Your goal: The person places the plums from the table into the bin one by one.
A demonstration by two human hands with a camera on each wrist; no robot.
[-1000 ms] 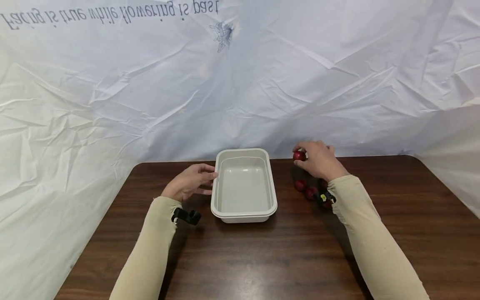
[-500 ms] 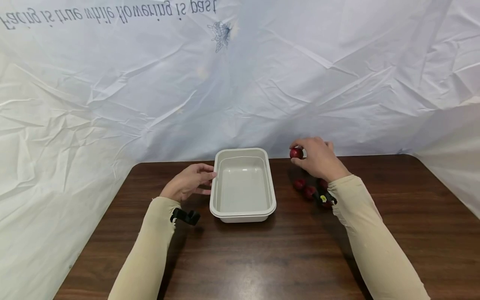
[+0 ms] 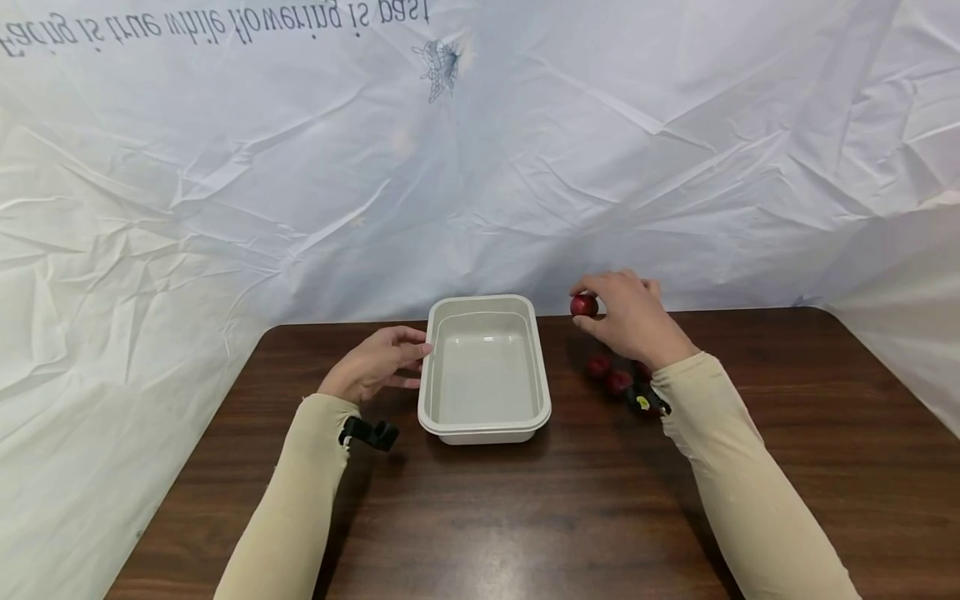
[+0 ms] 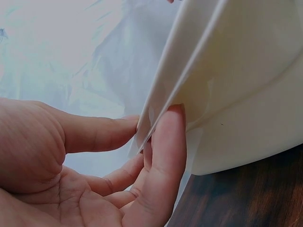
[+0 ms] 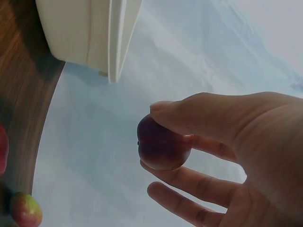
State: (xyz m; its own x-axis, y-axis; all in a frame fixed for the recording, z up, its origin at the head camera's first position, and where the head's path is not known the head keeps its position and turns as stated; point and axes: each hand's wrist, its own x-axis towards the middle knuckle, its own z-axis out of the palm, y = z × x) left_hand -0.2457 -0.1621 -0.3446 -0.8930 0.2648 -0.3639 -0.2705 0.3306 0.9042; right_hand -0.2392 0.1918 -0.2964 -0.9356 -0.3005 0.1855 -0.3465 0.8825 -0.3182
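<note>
My left hand [image 3: 380,360] pinches the left rim of a pale grey plastic tub [image 3: 483,427]. In the left wrist view, the thumb lies on the outer edge of the tub's rim [image 4: 161,80] and a finger sits beneath it. My right hand [image 3: 630,312] holds a dark red plum [image 3: 584,306] between thumb and fingers, raised above the table to the right of the tub. The right wrist view shows the groove in the held plum [image 5: 163,144]. Nothing is seen inside the tub.
Several more plums [image 3: 618,382] lie on the dark wooden table [image 3: 480,517] below my right wrist, partly hidden by it. One plum [image 5: 26,209] is greenish-red. A white cloth [image 3: 480,167] hangs behind the table's back edge.
My right hand has moved slightly left and up with the plum, toward the tub. The left hand keeps its grip on the rim.
</note>
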